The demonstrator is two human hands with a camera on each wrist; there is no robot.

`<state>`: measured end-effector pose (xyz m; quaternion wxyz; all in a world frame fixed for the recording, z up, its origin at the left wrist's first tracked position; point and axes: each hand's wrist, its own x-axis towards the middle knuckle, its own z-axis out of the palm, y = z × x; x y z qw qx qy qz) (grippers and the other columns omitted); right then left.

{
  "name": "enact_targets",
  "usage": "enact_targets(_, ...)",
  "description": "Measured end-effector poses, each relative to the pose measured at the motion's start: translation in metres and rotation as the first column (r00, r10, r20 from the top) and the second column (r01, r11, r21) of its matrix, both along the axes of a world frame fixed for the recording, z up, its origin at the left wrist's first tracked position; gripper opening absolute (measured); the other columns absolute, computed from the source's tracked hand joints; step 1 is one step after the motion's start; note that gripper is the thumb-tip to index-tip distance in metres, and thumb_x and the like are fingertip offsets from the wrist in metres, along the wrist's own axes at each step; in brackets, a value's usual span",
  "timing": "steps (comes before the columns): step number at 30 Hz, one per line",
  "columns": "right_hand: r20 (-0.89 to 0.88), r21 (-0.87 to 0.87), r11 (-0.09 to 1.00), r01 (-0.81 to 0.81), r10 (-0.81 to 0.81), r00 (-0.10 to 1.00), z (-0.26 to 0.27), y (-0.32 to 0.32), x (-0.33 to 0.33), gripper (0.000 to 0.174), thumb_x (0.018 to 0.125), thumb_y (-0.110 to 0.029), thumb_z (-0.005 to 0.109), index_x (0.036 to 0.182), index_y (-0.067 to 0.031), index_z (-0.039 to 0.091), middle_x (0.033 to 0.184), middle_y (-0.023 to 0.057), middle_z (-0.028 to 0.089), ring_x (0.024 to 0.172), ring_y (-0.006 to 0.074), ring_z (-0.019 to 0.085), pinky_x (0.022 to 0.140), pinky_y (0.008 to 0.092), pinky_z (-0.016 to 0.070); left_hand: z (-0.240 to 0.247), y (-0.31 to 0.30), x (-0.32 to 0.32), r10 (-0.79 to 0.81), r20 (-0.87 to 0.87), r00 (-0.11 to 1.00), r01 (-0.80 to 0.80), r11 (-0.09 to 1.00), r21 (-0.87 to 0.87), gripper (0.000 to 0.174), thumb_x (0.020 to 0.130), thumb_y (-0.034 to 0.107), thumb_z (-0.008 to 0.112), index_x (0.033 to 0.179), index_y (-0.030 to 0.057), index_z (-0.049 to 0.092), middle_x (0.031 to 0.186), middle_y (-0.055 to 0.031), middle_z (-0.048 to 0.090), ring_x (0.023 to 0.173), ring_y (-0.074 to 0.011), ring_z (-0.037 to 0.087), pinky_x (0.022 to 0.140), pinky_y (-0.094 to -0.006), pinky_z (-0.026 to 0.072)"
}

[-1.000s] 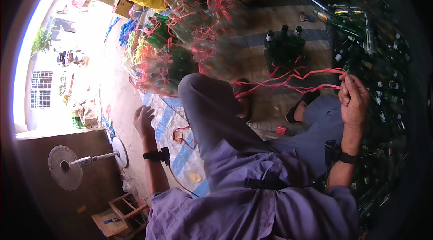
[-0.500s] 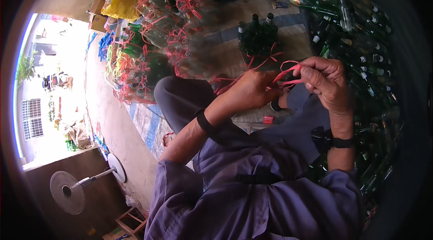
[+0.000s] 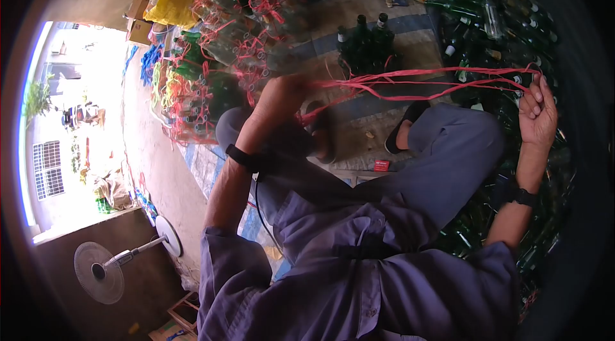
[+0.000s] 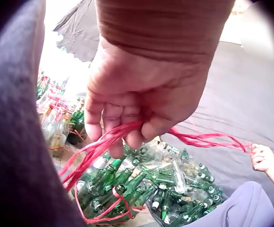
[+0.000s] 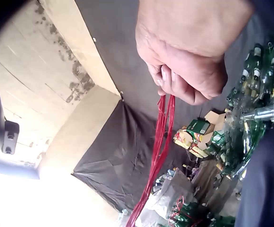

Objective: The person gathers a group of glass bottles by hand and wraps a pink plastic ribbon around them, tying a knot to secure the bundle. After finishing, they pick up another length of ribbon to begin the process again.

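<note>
Several strands of red plastic twine [image 3: 423,74] stretch between the two hands, over the person's lap. My left hand [image 3: 280,99] is at the left knee; in the left wrist view its fingers [image 4: 109,116] curl round the bundle, and loose strands trail beyond. Far out to the right, my right hand [image 3: 537,113] pinches the other end of the strands. In the right wrist view the red twine [image 5: 159,146] runs down from between curled fingers and thumb. Beyond the twine a small group of green bottles [image 3: 365,46] stands upright on the floor mat.
A large heap of loose green bottles [image 3: 458,11] lies along the right. Bottles bundled with red twine [image 3: 246,40] stand at the upper left, near a yellow sack [image 3: 174,0]. A standing fan [image 3: 99,272] is at the lower left. A red packet [image 3: 381,165] lies between the legs.
The left hand was off the twine to the left, then met the right hand in front of the lap. Now the hands are far apart, with the strands drawn out between them.
</note>
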<state>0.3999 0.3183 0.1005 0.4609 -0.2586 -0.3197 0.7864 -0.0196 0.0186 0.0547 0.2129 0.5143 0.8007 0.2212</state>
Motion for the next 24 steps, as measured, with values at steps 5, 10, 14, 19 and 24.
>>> enact_targets(5, -0.013, -0.017, 0.998, 0.06, -0.06, 0.998, -0.006, 0.022, 0.026, 0.019, 0.099, -0.013, 0.055, 0.108, 0.0029, 0.059, 0.066, -0.0028, 0.045, 0.046, 0.0039, 0.032, 0.04, 0.0193, 0.0253, -0.005, -0.011, -0.019, -0.139, -0.207, 0.968, 0.128, 0.99, -0.065, 0.016, 0.084, 0.012, 0.058, 0.094, 0.0034, 0.066, 0.083, -0.0194, 0.066, 0.083, -0.0372, 0.066, 0.072, -0.0432, 0.0519)
enact_targets(10, 0.057, -0.024, 0.991, 0.133, -0.131, 0.99, -0.015, 0.027, 0.028, 0.017, 0.097, -0.013, 0.058, 0.105, 0.0017, 0.061, 0.066, -0.003, 0.046, 0.047, 0.0042, 0.034, 0.039, 0.0191, 0.0254, -0.008, -0.024, -0.044, -0.239, -0.374, 0.896, 0.164, 0.961, -0.222, 0.016, 0.086, 0.015, 0.055, 0.092, 0.0048, 0.067, 0.083, -0.0199, 0.066, 0.083, -0.0408, 0.064, 0.071, -0.0454, 0.0515)
enact_targets(14, 0.081, -0.046, 0.991, 0.125, -0.121, 0.989, -0.027, 0.027, 0.024, 0.017, 0.096, -0.013, 0.059, 0.104, 0.0011, 0.061, 0.066, -0.0031, 0.047, 0.047, 0.0041, 0.035, 0.039, 0.019, 0.0255, 0.0, -0.034, -0.059, 0.031, -0.383, 0.923, -0.072, 0.993, -0.094, 0.016, 0.087, 0.017, 0.055, 0.088, 0.0055, 0.067, 0.081, -0.018, 0.067, 0.079, -0.0384, 0.066, 0.068, -0.0454, 0.052)
enact_targets(19, 0.076, -0.097, 0.994, 0.056, -0.049, 0.996, -0.033, 0.021, 0.015, 0.019, 0.099, -0.015, 0.055, 0.109, 0.0004, 0.061, 0.068, -0.0031, 0.046, 0.047, 0.0037, 0.035, 0.04, 0.0188, 0.0266, 0.02, -0.042, -0.069, 0.388, 0.01, 0.921, -0.387, 0.915, 0.111, 0.02, 0.089, 0.024, 0.058, 0.092, 0.0055, 0.067, 0.07, -0.0148, 0.065, 0.065, -0.0262, 0.067, 0.062, -0.0381, 0.0514)
enact_targets(24, 0.188, -0.038, 0.999, 0.003, 0.005, 0.982, -0.02, -0.001, -0.014, 0.019, 0.097, -0.016, 0.058, 0.105, 0.0009, 0.061, 0.068, -0.0033, 0.047, 0.048, 0.0035, 0.035, 0.041, 0.0182, 0.026, 0.06, -0.038, -0.063, 0.425, 0.447, 0.787, -0.552, 0.809, 0.202, 0.021, 0.096, 0.015, 0.056, 0.103, -0.0017, 0.066, 0.079, -0.0075, 0.069, 0.071, -0.014, 0.067, 0.066, -0.0258, 0.0537)
